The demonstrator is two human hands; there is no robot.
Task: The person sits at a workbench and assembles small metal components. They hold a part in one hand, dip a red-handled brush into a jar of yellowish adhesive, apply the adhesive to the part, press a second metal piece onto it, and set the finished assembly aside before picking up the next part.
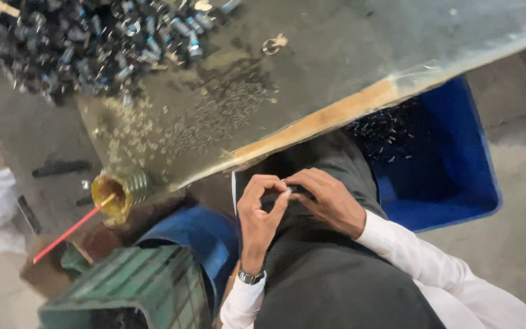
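Hands meet over lap, below table edge (330, 116). Small dark part (296, 189) pinched between left hand (260, 210) fingertips and right hand (330, 201) fingers, both closed narrow on it. Steady two-sided pinch judged best, part kept over lap. Part mostly hidden by fingers; kind not made out. Pile of metal pieces (92, 42) blurred.
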